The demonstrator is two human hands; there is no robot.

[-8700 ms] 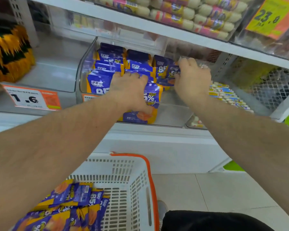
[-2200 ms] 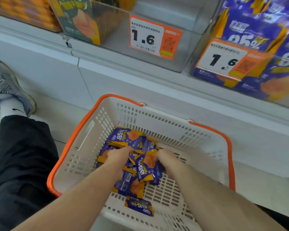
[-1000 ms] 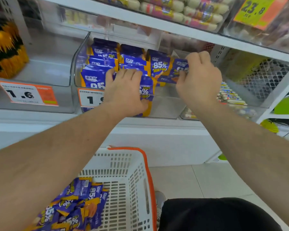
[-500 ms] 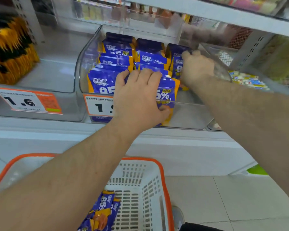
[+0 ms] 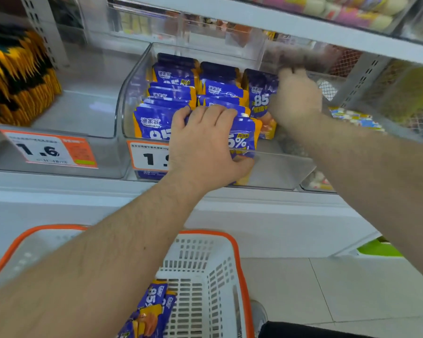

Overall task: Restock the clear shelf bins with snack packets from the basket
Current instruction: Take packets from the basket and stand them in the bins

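A clear shelf bin (image 5: pixel 281 170) holds rows of upright purple-and-orange snack packets (image 5: pixel 174 93). My left hand (image 5: pixel 203 147) grips the front packet (image 5: pixel 242 140) of the middle row, fingers over its top edge and thumb under it. My right hand (image 5: pixel 296 98) reaches into the bin's right side and holds the packets (image 5: pixel 260 96) of the right row; its fingertips are blurred. Below, a white basket with an orange rim (image 5: pixel 239 264) holds more of the same packets (image 5: pixel 152 311), partly hidden by my left forearm.
A second clear bin (image 5: pixel 88 111) to the left has a 1.6 price tag (image 5: pixel 49 150) and yellow-green packets (image 5: pixel 15 76) at its far left. A shelf board (image 5: pixel 279 23) hangs close above the bins. A wire-mesh bin (image 5: pixel 352 118) sits right. Tiled floor (image 5: pixel 327 289) lies below.
The view has shifted slightly closer to the bin. My right hand has moved a little further right and back along the right row. My left hand stays on the front packet.
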